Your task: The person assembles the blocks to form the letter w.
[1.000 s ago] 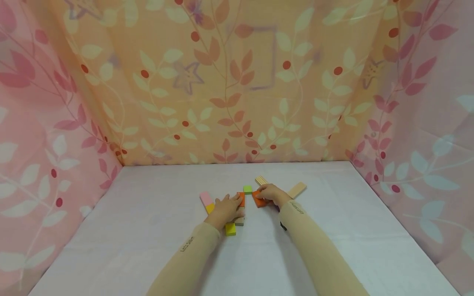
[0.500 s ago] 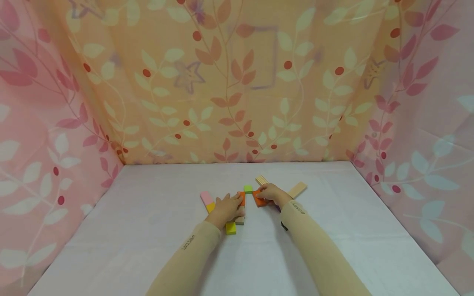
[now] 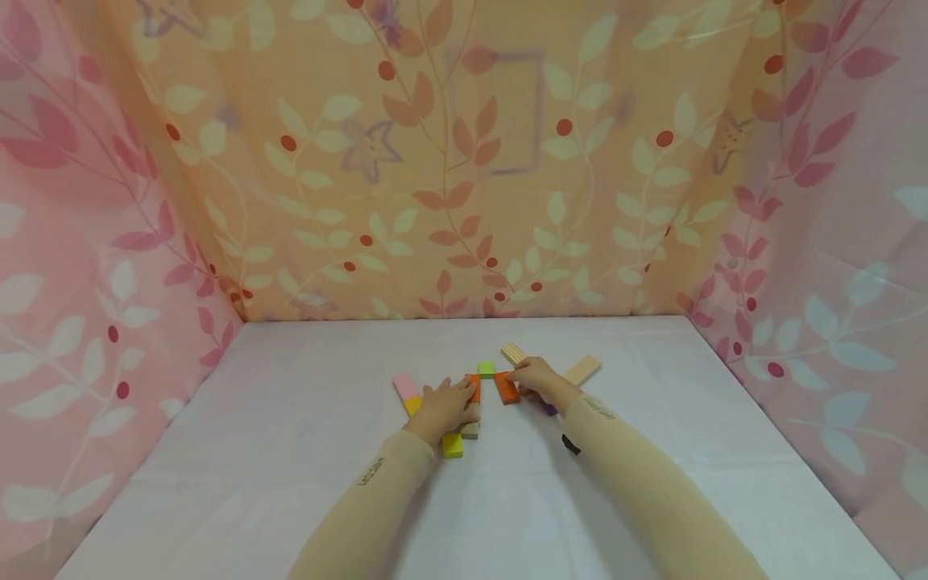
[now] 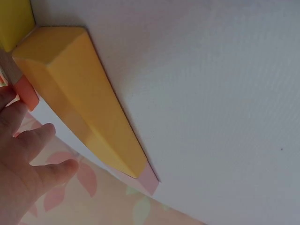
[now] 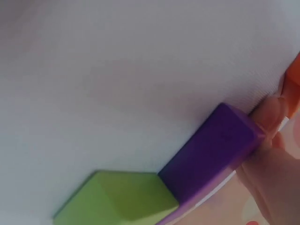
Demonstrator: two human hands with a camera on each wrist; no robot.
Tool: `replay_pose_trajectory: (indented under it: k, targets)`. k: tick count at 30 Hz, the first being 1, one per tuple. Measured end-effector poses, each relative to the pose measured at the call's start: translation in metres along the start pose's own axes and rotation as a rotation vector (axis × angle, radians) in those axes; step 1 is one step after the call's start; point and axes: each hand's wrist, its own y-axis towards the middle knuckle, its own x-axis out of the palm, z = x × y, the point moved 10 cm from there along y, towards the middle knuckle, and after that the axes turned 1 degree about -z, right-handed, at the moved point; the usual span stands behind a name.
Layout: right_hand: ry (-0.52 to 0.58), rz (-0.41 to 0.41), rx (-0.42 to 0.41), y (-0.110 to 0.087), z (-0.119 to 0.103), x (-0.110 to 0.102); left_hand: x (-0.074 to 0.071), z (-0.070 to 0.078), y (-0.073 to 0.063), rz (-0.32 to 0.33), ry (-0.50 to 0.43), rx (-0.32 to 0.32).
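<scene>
My left hand point(image 3: 444, 409), fingers spread, touches an orange block point(image 3: 474, 388) that lies end to end with a plain wooden block point(image 3: 470, 432). Beside these sit a yellow block point(image 3: 453, 445) and a longer amber block point(image 4: 89, 98) with a pink block point(image 3: 404, 385) at its far end. A second orange block point(image 3: 505, 390) lies slightly tilted to the right, and the fingertips of my right hand point(image 3: 545, 382) are at its right edge. Under that hand, a purple block point(image 5: 211, 152) meets a green block point(image 5: 117, 197). A small lime block point(image 3: 486, 370) sits between the far ends of the orange blocks.
Behind the right hand lie a ridged wooden strip point(image 3: 513, 353) and a flat wooden plank point(image 3: 583, 370). A small dark object point(image 3: 571, 444) shows beside the right sleeve. Patterned cloth point(image 3: 449, 201) walls in the white table point(image 3: 326, 354) at the back and sides.
My right hand has shifted slightly right, its forearm swinging outward, so more of the right orange block and some purple show. My left hand stays at its orange block.
</scene>
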Motion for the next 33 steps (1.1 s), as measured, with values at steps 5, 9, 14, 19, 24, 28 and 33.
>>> replay_pose_trajectory:
  k: [5,9,14,19,24,28,33]
  targets:
    - [0.037,0.029,-0.056,-0.004,-0.001,-0.019,0.001,0.002,0.001,0.0,-0.002,0.008]
    - [-0.052,-0.003,-0.148,-0.013,-0.009,-0.035,0.001,0.002,0.0,0.004,-0.013,0.008]
    - [-0.234,-0.066,-0.277,-0.027,-0.011,-0.049,-0.001,0.001,-0.002,-0.002,-0.019,0.006]
    - [-0.35,-0.111,-0.347,-0.038,-0.004,-0.055,-0.002,0.001,-0.004,-0.007,-0.022,0.003]
    - [-0.459,-0.118,-0.4,-0.043,0.006,-0.057,-0.003,0.0,-0.004,0.001,-0.021,0.004]
    - [-0.54,-0.075,-0.46,-0.042,0.012,-0.059,-0.001,0.0,-0.003,0.007,-0.02,0.011]
    - [-0.533,-0.038,-0.499,-0.041,0.016,-0.063,0.002,-0.001,0.0,0.009,-0.045,0.011]
